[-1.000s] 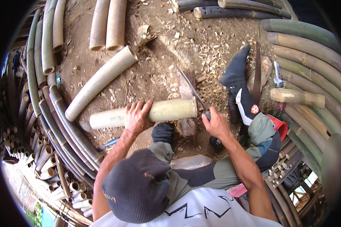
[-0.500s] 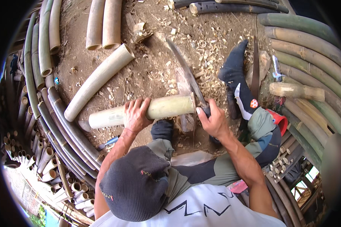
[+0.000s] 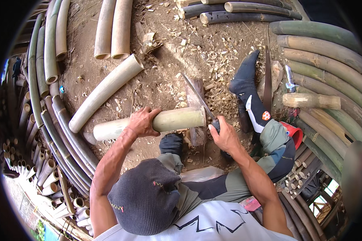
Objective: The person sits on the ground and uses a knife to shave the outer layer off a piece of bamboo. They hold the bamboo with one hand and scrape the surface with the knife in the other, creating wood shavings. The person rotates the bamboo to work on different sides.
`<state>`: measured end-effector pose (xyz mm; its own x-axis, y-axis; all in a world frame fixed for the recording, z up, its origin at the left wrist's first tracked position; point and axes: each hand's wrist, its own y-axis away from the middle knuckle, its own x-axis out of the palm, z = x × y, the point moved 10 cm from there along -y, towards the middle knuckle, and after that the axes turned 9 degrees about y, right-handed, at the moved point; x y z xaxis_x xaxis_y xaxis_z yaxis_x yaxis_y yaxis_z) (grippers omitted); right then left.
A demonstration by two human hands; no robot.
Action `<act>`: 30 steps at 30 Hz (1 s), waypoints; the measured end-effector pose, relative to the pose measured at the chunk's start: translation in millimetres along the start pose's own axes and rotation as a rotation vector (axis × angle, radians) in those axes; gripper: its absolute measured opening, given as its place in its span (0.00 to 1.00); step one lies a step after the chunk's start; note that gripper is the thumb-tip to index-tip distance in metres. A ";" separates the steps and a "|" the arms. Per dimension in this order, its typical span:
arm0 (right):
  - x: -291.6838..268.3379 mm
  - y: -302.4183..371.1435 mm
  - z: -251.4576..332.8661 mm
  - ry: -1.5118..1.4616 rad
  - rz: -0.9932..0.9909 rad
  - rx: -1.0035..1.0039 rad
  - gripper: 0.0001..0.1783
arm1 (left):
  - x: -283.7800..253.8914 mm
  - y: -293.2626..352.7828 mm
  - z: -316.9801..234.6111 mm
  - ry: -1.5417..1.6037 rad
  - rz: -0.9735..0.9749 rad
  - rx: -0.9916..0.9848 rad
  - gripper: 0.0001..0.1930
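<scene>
The left hand (image 3: 141, 123) has fingers (image 3: 147, 110) clamped on a bamboo tube (image 3: 179, 119); the right hand (image 3: 225, 135) (at its three o'clock) grips a knife (image 3: 199, 97).

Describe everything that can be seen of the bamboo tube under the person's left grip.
The bamboo tube is thick, pale and smooth-looking, greenish toward the right and whiter toward the left. It lies crosswise before the person, right end slightly farther away, its right part over a wooden block. The left grip spans it near the middle. A knife is close by its right end; whether they touch is unclear.
</scene>
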<state>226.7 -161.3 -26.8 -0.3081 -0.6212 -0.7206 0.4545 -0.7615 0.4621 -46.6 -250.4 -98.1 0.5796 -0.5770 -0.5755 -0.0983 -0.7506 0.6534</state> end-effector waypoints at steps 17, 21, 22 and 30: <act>-46.5 10.1 51.7 -0.112 -0.237 -0.145 0.23 | -8.0 3.5 -3.7 0.041 -0.148 0.059 0.42; -28.4 10.6 32.6 -0.022 -0.329 -0.226 0.22 | -8.0 2.4 -10.1 0.029 -0.152 0.071 0.43; -15.3 7.8 16.9 0.063 -0.271 -0.188 0.22 | -8.6 2.1 -12.3 0.024 -0.151 0.074 0.43; -58.8 16.1 65.6 -0.116 -0.387 -0.320 0.21 | -7.6 27.2 -19.2 -0.088 -0.433 0.121 0.42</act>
<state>197.2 -149.2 56.9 -0.5866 -0.3356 -0.7371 0.5162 -0.8562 -0.0209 -38.1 -260.2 -66.5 0.5175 -0.2231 -0.8261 0.0412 -0.9578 0.2845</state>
